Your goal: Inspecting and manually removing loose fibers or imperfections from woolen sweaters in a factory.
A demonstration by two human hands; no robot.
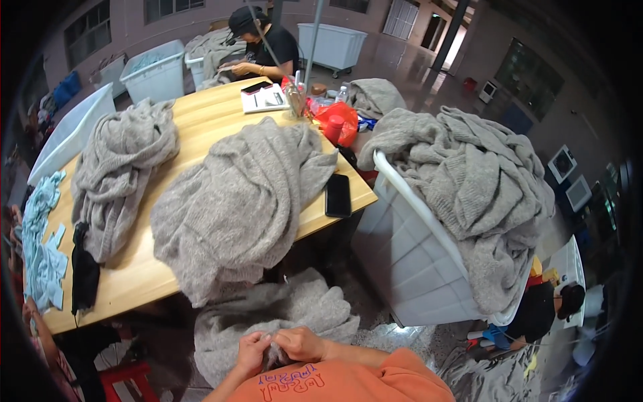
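Observation:
A grey knitted garment [278, 311] lies bunched in front of my body, below the table's front edge. My left hand [252, 352] pinches a bit of it, fingers closed. Right beside it, my right hand [299, 343] is closed on the same knit, its fingertips almost meeting those of the left. The small stretch of fabric between the fingers is mostly hidden. Just beyond, a large heap of the same grey knitwear [231, 201] covers the middle of the table and droops over its front edge.
The wooden table [194, 144] also carries a second grey knit pile [124, 174], light blue cloth pieces [43, 234] and a black phone [337, 195]. An overfull white bin [415, 268] stands at right. One person [268, 50] works at the far end, another [536, 315] at lower right.

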